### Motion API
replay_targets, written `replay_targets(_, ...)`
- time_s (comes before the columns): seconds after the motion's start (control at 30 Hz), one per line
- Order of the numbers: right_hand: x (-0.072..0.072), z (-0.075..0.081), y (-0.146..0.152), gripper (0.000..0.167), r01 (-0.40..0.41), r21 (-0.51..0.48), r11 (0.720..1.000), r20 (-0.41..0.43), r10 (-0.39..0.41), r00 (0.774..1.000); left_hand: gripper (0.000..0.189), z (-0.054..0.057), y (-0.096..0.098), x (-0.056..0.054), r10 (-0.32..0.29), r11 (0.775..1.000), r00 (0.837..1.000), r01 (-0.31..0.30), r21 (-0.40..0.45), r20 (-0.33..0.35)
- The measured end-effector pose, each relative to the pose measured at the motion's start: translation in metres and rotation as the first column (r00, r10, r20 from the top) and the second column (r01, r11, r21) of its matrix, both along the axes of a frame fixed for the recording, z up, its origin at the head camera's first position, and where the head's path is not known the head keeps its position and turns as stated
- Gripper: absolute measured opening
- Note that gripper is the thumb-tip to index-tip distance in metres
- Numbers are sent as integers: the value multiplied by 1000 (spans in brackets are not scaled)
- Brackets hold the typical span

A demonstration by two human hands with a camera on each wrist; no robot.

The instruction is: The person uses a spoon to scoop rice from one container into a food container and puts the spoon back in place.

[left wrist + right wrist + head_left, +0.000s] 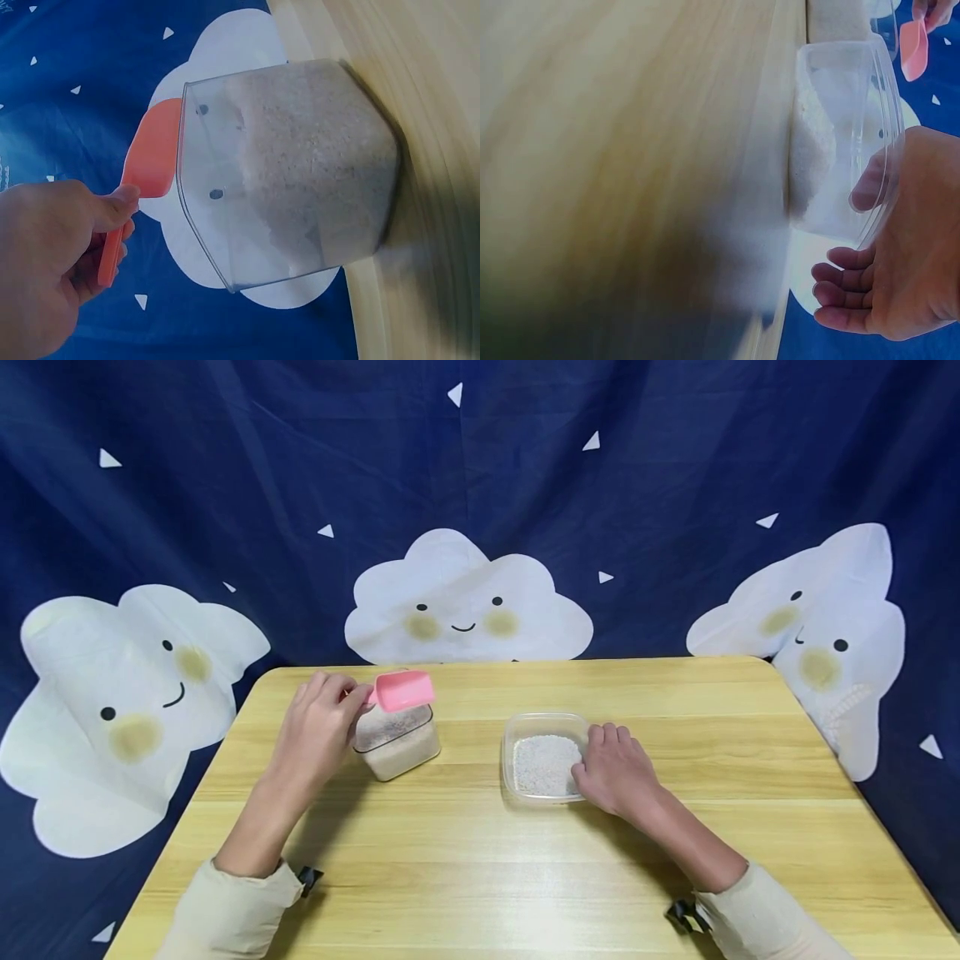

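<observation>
My left hand grips a pink scoop by its handle. In the left wrist view the scoop is beside the open top of a clear, straight-sided canister, so it is held over the rim. Pale, grainy material fills much of the canister. No grains show in the scoop's bowl. My right hand holds the right side of a low clear plastic tub. In the right wrist view its thumb is inside the wall and the fingers are outside. Pale grains lie in the tub.
Both containers stand on a light wooden table, with a gap between them. Behind its far edge hangs a dark blue curtain printed with white clouds and triangles. Black straps show at the sleeve cuffs.
</observation>
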State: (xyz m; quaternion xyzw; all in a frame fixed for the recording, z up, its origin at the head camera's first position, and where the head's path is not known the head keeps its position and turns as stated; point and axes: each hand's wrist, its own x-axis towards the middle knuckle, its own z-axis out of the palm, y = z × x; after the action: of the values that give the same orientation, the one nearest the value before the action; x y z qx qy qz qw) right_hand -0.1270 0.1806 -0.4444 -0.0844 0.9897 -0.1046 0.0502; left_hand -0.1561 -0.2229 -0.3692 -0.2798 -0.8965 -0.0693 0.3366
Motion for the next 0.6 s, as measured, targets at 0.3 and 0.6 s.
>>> replay_targets(0.3, -1, 0, 0, 34, -1, 6, 1000, 8, 1, 1000, 15, -2, -9, -1, 21, 1000, 1000, -22, -21, -10)
replay_targets(0.6, 0, 0, 0, 33, -3, 10, 1000, 4, 2, 1000, 14, -6, -16, -1, 39, 999, 999, -40, -35, -30)
